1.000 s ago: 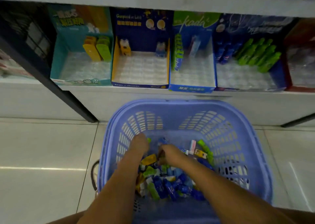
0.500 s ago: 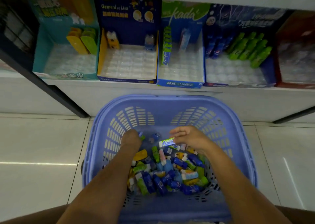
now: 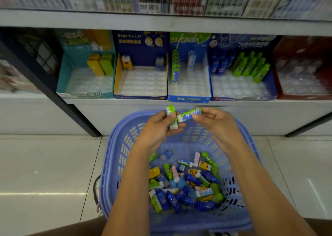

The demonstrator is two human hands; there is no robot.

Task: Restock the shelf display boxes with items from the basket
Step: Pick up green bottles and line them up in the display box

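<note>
Clearance: both hands are raised over the far rim of the lilac slotted plastic basket (image 3: pixel 111 164), just below the front lip of the white shelf (image 3: pixel 125 102). Open air between hands and lip. Straight above sits the blue-and-green cardboard "kada" display box (image 3: pixel 188 98). Its clear celled tray is mostly bare: one column of green packets (image 3: pixel 175 68) against the left wall, one pale pink-and-blue packet (image 3: pixel 190 60) at the back. Navy-and-yellow display box (image 3: pixel 140 97) borders it on the left, blue bottle box (image 3: pixel 242 97) on the right. Upper white shelf board (image 3: pixel 161 22) caps the row.

Left hand (image 3: pixel 158 128): fingers curled round a green-and-white wrapped packet (image 3: pixel 171 113). Long axis near upright, green end toward the shelf, white end down at the palm.

Right hand (image 3: pixel 217 126): thumb and fingertips pinch a second green-and-white packet (image 3: pixel 188 114) at its right end. Long axis roughly crosswise, slightly tilted, white end pointing left at the first packet. Touching or just beside, can't tell.

Heap of mixed loose packets (image 3: pixel 183 185) lies on the basket floor, well below both hands.
</note>
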